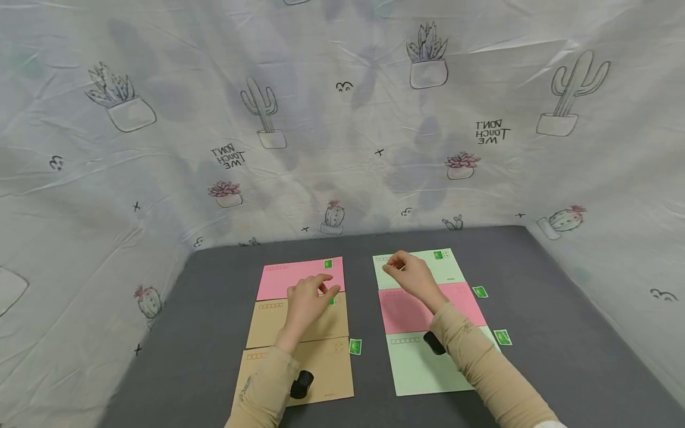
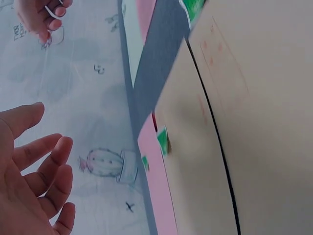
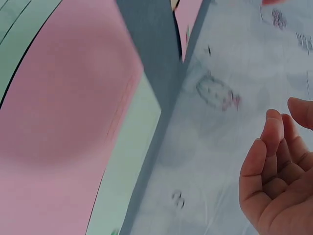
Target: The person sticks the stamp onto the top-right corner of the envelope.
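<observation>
Above the middle brown envelope (image 1: 264,324) and the lower edge of the pink envelope (image 1: 273,282) hovers my left hand (image 1: 309,300), fingers loosely bent and nothing in them. A green stamp (image 1: 330,301) on that brown envelope is partly hidden by the hand. My right hand (image 1: 413,274) hangs over the top pale green envelope (image 1: 452,270) and the right-hand pink envelope (image 1: 398,315); its fingers are loosely curled and empty in the right wrist view. Stamps lie at the upper right of the left pink envelope, one stamp (image 1: 328,264), and of the top green one, another stamp (image 1: 439,255).
Below lie another brown envelope (image 1: 321,368) and a pale green envelope (image 1: 423,374). Loose stamps rest on the grey table (image 1: 176,356): one stamp (image 1: 355,346) between the columns, two at the right, an upper stamp (image 1: 480,292) and a lower stamp (image 1: 502,337). A printed curtain (image 1: 374,119) surrounds the table.
</observation>
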The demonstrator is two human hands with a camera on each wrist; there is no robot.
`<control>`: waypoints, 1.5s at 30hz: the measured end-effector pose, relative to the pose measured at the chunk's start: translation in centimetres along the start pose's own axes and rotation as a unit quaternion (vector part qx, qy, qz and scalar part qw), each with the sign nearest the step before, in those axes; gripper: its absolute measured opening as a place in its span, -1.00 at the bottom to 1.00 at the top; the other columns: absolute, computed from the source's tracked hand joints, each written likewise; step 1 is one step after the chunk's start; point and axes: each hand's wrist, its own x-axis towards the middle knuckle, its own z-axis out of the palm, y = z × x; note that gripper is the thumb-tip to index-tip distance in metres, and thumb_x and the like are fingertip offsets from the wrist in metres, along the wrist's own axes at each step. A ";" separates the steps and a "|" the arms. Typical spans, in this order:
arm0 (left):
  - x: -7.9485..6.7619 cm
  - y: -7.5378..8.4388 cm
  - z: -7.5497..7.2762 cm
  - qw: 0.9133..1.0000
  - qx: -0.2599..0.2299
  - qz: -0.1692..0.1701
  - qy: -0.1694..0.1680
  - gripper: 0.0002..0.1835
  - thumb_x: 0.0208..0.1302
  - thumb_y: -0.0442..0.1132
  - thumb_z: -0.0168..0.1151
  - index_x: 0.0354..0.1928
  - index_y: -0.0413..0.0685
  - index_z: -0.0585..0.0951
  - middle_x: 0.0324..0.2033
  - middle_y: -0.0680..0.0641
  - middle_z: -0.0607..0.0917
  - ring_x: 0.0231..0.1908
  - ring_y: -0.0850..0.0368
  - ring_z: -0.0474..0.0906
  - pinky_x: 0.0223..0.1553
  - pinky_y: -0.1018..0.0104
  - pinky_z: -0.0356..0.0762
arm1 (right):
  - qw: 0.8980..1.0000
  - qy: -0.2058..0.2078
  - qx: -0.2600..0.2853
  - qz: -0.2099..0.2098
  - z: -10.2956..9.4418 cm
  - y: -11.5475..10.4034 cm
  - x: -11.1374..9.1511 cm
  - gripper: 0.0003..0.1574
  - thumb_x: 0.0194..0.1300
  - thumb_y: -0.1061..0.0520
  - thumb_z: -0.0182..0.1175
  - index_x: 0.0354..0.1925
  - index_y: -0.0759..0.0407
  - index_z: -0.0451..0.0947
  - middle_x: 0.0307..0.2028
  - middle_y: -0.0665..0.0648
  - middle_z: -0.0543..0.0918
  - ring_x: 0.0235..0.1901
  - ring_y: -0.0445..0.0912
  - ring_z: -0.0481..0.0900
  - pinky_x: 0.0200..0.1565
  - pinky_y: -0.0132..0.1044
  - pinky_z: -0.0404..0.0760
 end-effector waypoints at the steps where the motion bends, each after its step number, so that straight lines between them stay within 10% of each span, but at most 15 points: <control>1: 0.0 0.3 0.3 1.000 -0.003 0.002 -0.001 -0.64 0.16 0.00 0.26 -0.05 0.00 0.64 -0.53 0.08 0.61 -0.40 0.12 0.48 -0.15 0.00 0.22 | 1.000 0.003 -0.004 0.007 -0.5 0.4 -0.1 -0.78 0.27 0.00 0.16 -0.23 0.12 0.53 -0.30 0.12 0.64 -0.30 -0.07 0.56 -0.33 -0.29 0.48; 23: -0.3 4.7 5.9 0.996 -0.035 0.025 -0.080 -0.61 0.19 0.00 0.23 -0.02 -0.06 0.62 -0.69 0.13 0.46 -0.60 0.28 0.32 -0.14 -0.01 0.25 | 0.990 0.044 -0.057 0.118 -8.5 8.9 -3.6 -0.53 0.32 -0.06 0.08 -0.06 0.31 0.46 -0.19 0.32 0.57 -0.24 0.08 0.53 -0.31 -0.20 0.49; 45: -0.6 6.2 9.8 0.988 -0.046 -0.023 -0.148 -0.57 0.12 -0.01 0.28 -0.02 -0.10 0.60 -0.58 0.05 0.51 -0.40 0.17 0.47 -0.04 -0.23 0.20 | 0.971 -0.047 -0.120 0.201 -10.6 15.1 -3.9 -0.40 0.28 0.04 0.09 0.02 0.59 0.37 -0.06 0.55 0.49 -0.12 0.33 0.49 -0.15 0.06 0.51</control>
